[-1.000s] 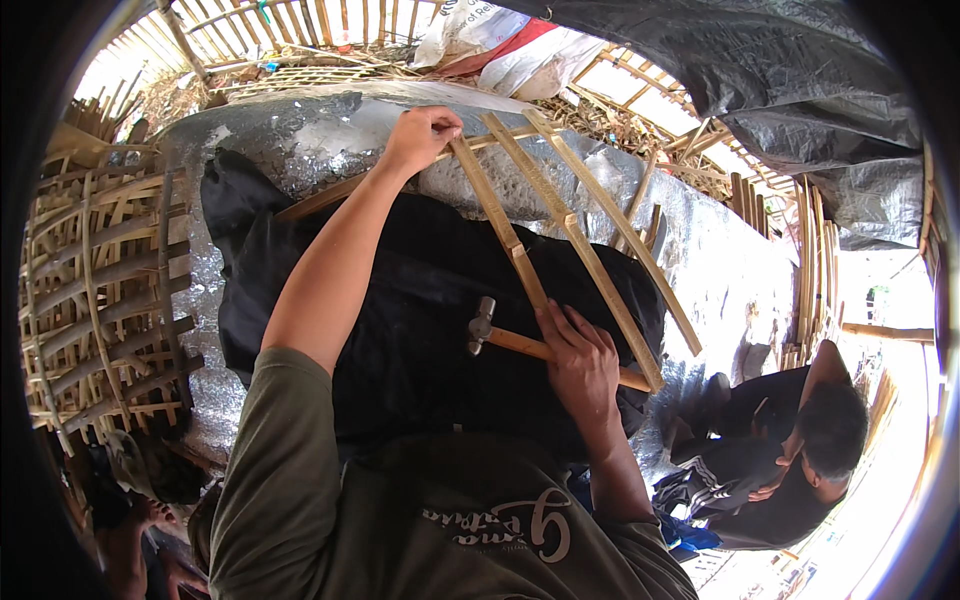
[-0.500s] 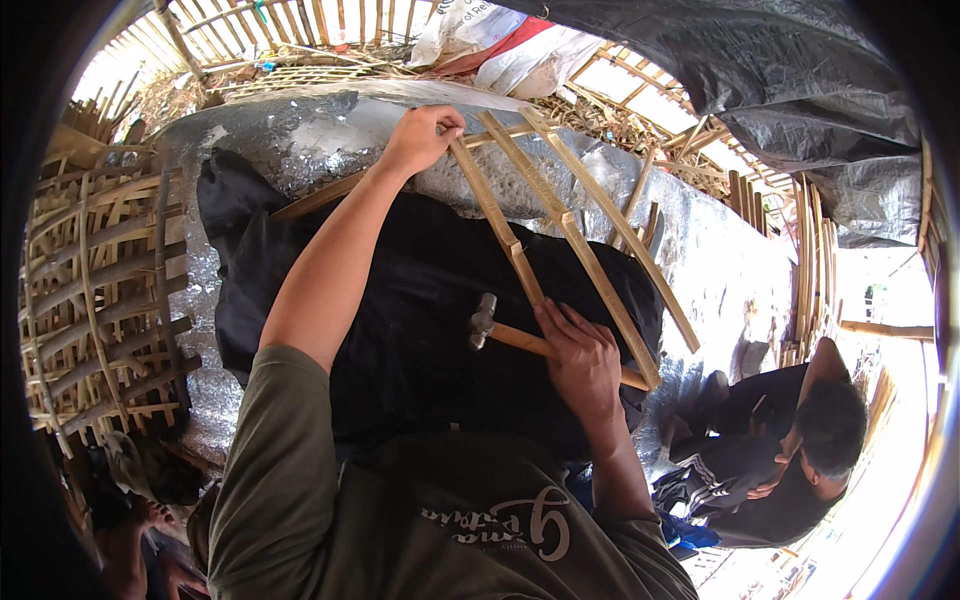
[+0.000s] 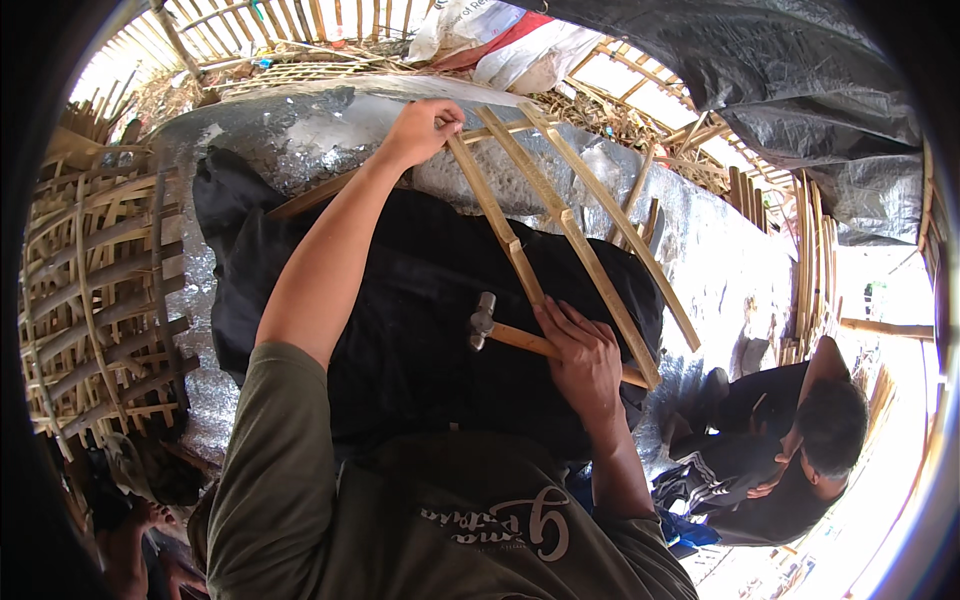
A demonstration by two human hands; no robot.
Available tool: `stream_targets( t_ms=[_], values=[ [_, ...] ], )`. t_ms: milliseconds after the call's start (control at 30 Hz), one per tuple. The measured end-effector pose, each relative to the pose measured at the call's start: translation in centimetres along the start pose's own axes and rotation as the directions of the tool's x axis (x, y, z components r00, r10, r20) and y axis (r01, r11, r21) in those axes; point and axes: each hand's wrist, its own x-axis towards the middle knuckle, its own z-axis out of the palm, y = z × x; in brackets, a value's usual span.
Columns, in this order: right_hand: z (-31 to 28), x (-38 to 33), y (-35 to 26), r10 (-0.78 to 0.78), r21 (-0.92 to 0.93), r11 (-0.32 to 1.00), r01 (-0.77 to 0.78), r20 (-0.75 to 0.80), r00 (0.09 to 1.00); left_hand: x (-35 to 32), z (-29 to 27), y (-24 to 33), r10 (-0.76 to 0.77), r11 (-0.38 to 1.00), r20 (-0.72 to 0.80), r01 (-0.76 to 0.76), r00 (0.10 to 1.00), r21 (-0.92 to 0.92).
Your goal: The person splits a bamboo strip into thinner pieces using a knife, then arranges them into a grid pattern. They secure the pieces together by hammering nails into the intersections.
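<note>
Closest to me is the person's olive-green shirt, with both bare forearms reaching up from it. The right hand (image 3: 585, 360) is closed around the wooden handle of a hammer (image 3: 497, 331), fingers wrapped over it; the metal head points left and hangs just above the black sheet (image 3: 400, 340) draped over the work. That same hand rests against the lower part of a bamboo slat frame (image 3: 560, 225), three long strips running slantwise up to the left across the black sheet. Farther up, the left hand (image 3: 420, 128) is curled tight over the top end of the frame, gripping where the strips meet a crossing slat, on the crinkled silver foil sheet (image 3: 300, 135) that covers the bulk beneath. To the left stands a woven bamboo lattice (image 3: 95, 290). Off to the lower right another person (image 3: 790, 450) in dark clothes sits low, head bent. Beyond the foil lie a white sack (image 3: 500, 40) and a grey tarpaulin (image 3: 800, 90)
</note>
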Motion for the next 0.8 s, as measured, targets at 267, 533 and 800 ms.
stream_targets(
  t_ms=[267, 533, 800],
  values=[
    [-0.1, 0.11, -0.06, -0.002, 0.002, 1.0, 0.002, -0.002, 1.0, 0.32, -0.14, -0.62, -0.037, 0.999, -0.003, 0.037, 0.999, -0.009],
    [-0.11, 0.17, 0.0, 0.007, 0.019, 1.0, -0.007, 0.004, 1.0, 0.36, -0.31, -0.81, -0.03, 0.999, -0.011, 0.03, 0.999, 0.013],
    [-0.31, 0.19, -0.12, 0.022, 0.019, 1.0, -0.022, 0.02, 1.0, 0.23, -0.37, -0.51, -0.041, 0.999, 0.0, 0.041, 0.999, 0.003]
  ],
)
